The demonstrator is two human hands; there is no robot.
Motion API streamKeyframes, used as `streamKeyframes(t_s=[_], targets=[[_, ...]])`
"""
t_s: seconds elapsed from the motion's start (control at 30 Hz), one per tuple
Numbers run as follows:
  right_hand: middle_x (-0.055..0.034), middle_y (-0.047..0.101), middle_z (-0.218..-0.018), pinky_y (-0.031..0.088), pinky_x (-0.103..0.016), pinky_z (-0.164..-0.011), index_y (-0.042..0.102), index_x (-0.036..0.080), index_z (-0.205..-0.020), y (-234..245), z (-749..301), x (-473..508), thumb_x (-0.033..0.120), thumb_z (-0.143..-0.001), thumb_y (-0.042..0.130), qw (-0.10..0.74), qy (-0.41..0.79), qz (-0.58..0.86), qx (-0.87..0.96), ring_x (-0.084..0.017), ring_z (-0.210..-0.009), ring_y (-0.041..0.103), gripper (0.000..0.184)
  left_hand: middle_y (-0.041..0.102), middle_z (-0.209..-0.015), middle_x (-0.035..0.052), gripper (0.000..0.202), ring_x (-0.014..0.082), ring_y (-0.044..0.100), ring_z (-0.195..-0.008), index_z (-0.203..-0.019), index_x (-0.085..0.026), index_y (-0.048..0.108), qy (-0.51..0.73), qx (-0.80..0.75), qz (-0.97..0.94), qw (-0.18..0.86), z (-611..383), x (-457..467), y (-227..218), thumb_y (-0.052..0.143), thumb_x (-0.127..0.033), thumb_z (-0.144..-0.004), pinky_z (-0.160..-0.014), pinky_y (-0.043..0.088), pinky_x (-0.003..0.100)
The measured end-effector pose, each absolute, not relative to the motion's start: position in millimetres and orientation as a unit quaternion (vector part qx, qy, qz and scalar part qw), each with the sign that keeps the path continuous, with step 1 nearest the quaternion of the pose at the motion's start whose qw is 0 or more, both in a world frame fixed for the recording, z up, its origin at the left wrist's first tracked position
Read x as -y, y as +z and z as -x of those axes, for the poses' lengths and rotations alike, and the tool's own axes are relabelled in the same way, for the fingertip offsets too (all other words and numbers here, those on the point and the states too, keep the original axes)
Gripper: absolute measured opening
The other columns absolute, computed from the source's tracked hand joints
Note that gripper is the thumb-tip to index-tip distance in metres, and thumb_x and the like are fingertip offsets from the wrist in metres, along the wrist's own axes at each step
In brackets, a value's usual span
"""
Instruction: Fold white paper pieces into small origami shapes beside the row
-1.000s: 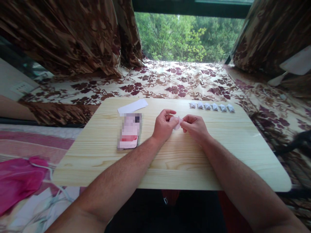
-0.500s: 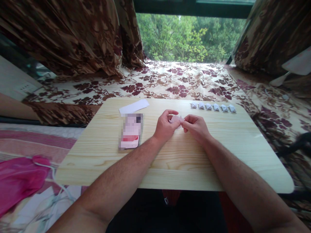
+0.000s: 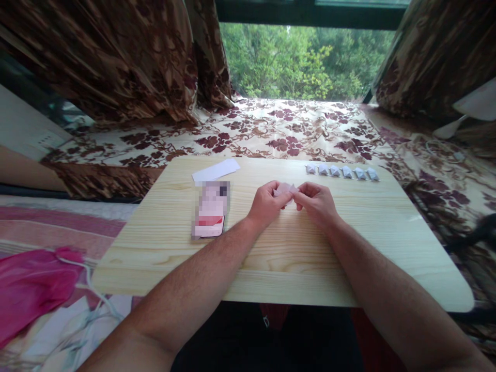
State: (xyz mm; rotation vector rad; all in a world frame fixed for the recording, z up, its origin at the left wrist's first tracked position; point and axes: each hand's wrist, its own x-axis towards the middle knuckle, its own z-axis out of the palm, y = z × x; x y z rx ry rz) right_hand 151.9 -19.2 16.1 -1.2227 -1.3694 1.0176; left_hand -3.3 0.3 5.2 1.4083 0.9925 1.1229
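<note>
A small folded piece of white paper (image 3: 285, 190) is held just above the middle of the wooden table. My left hand (image 3: 267, 200) is closed on its left side, thumb along the near edge. Thumb and fingertips of my right hand (image 3: 315, 200) pinch its right corner. The fingers partly cover the paper, so its full shape is hidden. Toward the back right, several small folded paper pieces (image 3: 335, 171) with raised, pointed tops stand in a row.
A phone (image 3: 211, 212) with a blurred screen lies left of my hands on the table (image 3: 155, 248). Behind it are white paper strips (image 3: 217, 169). Pink cloth (image 3: 34, 289), a white cable (image 3: 90, 279) and loose papers lie at the lower left. Floral fabric covers the ledge beyond.
The fingers of my left hand have curled in closer around the paper. Both hands stay together at nearly the same spot, and the view has shifted slightly.
</note>
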Motion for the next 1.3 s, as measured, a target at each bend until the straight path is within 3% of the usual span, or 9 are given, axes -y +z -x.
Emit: streamKeyframes(t_s=[0.37, 0.67, 1.3], targets=[[0.0030, 0.056, -0.052, 0.030, -0.024, -0.046, 0.058, 0.017, -0.065, 14.6, -149.8, 18.5, 0.027, -0.072, 0.068, 0.485, 0.388, 0.525, 0.582, -0.009, -0.047, 0.046, 0.016, 0.052, -0.061, -0.0036, 0.017, 0.0095, 0.043, -0.056, -0.071, -0.016, 0.062, 0.439, -0.445, -0.656, 0.422, 8.1, 1.7, 10.3, 0.065, -0.032, -0.075, -0.052, 0.032, 0.023], [0.0038, 0.051, -0.053, 0.026, -0.024, -0.046, 0.058, 0.017, -0.066, 9.4, -150.6, 18.7, 0.027, -0.074, 0.066, 0.476, 0.370, 0.521, 0.604, -0.008, -0.049, 0.040, 0.015, 0.050, -0.060, -0.0035, 0.015, 0.0103, 0.043, -0.058, -0.069, -0.016, 0.061, 0.429, -0.455, -0.679, 0.384, 9.0, 0.3, 9.1, 0.062, -0.029, -0.074, -0.053, 0.031, 0.024], [0.0052, 0.044, -0.055, 0.023, -0.024, -0.047, 0.056, 0.017, -0.064, 9.0, -150.9, 19.8, 0.026, -0.073, 0.065, 0.477, 0.346, 0.525, 0.614, -0.007, -0.051, 0.034, 0.016, 0.048, -0.061, -0.0034, 0.017, 0.0092, 0.040, -0.057, -0.068, -0.015, 0.061, 0.434, -0.445, -0.658, 0.424, 8.0, -0.8, 4.6, 0.064, -0.031, -0.075, -0.052, 0.029, 0.024]])
